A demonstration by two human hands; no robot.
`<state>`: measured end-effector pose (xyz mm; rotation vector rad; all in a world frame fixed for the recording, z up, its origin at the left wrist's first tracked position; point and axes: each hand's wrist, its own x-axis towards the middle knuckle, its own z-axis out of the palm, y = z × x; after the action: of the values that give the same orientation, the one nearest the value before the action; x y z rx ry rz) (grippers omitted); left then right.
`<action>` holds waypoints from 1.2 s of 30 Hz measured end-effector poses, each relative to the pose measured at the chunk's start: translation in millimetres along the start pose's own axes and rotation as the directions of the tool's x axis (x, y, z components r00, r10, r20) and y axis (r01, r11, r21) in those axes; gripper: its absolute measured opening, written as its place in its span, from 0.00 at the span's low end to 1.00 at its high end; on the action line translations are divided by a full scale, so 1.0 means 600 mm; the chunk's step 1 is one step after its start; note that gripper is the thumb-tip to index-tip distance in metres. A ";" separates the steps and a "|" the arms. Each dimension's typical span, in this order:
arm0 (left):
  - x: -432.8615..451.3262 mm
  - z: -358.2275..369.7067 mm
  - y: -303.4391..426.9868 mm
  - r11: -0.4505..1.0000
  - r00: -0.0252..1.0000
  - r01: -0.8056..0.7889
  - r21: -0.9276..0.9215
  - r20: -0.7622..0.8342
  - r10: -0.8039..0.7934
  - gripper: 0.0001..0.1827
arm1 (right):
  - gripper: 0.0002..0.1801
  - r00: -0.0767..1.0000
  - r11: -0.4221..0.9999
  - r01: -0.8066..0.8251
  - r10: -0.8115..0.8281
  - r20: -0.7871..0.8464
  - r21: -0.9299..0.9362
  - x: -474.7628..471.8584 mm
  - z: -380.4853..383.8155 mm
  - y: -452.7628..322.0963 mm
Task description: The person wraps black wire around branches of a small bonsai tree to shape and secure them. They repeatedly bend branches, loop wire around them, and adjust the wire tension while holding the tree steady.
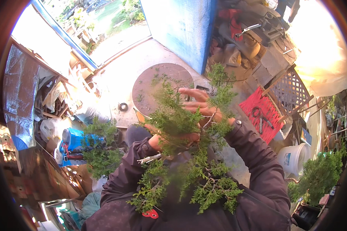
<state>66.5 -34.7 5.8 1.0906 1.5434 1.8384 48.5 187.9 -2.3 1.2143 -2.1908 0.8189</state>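
Note:
A juniper-like conifer with green scaly foliage [173,121] fills the middle of the head view, close in front of my chest. Among its branches is my left hand [159,138], largely covered by foliage, so its grasp cannot be made out. My right hand [201,105] reaches in from the right, slightly blurred, with its fingers extended and spread beside a thin bare branch. A pale stripped deadwood stub [149,158] sticks out near my left cuff. Beyond the foliage lies a round brown turntable top [150,86] scattered with green clippings. The tree's pot and base are hidden.
A roll of dark wire [123,107] lies left of the turntable. At right, a red slatted surface [261,115] holds pliers-like tools [261,119], near a white bucket [293,158]. More conifers stand left [102,147] and right [319,176]. A blue door panel [185,31] stands ahead.

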 end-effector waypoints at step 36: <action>-0.042 -0.137 0.174 0.926 0.833 -0.160 0.343 -0.457 0.313 0.18 | 0.11 0.927 0.936 0.030 0.106 0.361 -0.352 -0.001 -0.207 -0.186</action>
<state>24.9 -125.2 97.4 1.0098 2.1177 2.2502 162.7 229.0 112.3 1.2197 -2.5307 0.1905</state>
